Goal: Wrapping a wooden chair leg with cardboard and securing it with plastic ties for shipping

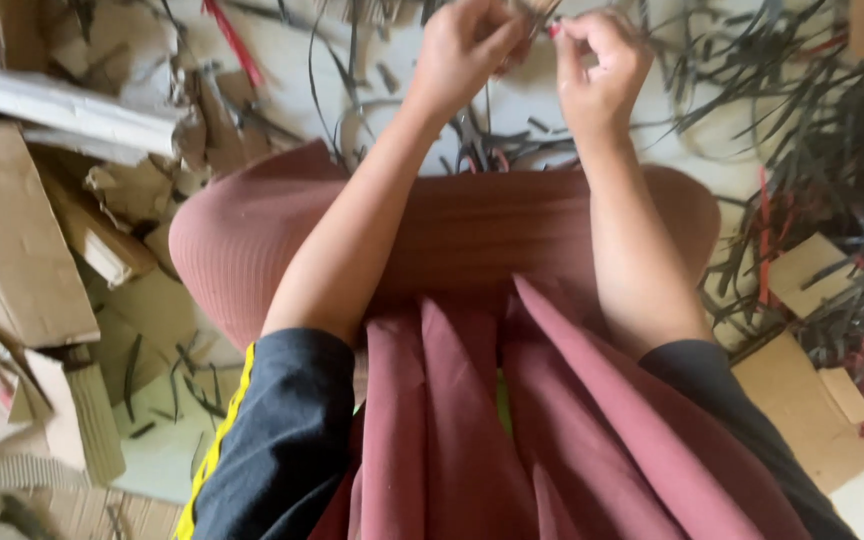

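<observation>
Both of my hands are raised at the top of the head view, above my knees in dusty pink cloth [472, 230]. My left hand [462, 50] is closed around a small bundle of thin dark strips [537, 10] that runs past the top edge. My right hand [600, 65] pinches a tiny red piece [555, 30] right beside the bundle. The fingertips of both hands almost touch. What the bundle looks like above the frame edge is hidden.
Torn cardboard pieces [22, 240] lie piled on the left. A tangle of dark thin strips with some red ones [832, 150] covers the pale floor on the right. More cardboard scraps [802, 410] lie at lower right. Loose strips [482, 150] lie beyond my knees.
</observation>
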